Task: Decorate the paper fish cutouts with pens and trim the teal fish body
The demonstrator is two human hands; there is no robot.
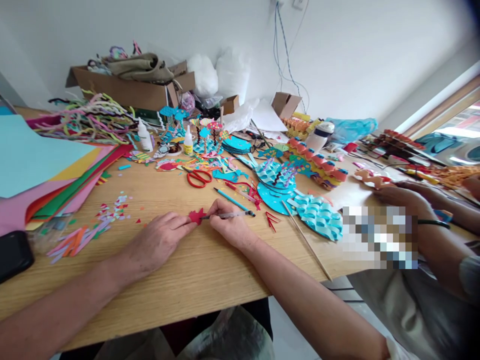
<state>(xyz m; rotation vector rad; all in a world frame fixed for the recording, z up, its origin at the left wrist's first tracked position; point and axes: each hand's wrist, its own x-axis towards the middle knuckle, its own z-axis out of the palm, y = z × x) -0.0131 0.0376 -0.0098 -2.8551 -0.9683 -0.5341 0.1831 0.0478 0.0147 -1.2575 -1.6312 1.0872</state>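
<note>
A small red paper cutout with a jagged edge (195,216) lies flat on the wooden table. The fingertips of my left hand (159,240) are pressed together and hold down its left side. My right hand (229,226) grips a slim pen with a clear barrel and dark end (240,214), its tip on the cutout's right edge. Just beyond my right hand lies a blue pencil (229,198). Red-handled scissors (200,179) rest farther back. Folded red strips (272,221) and a thin wooden stick (308,245) are to the right.
Colored sheets (41,155) are stacked at left, beside paper scraps (71,242) and a black phone-like object (14,256). Glue bottles (188,142) stand behind. Woven blue paper pieces (318,215) lie at right, near another person's hands (405,200). A cardboard box (120,92) sits at the back.
</note>
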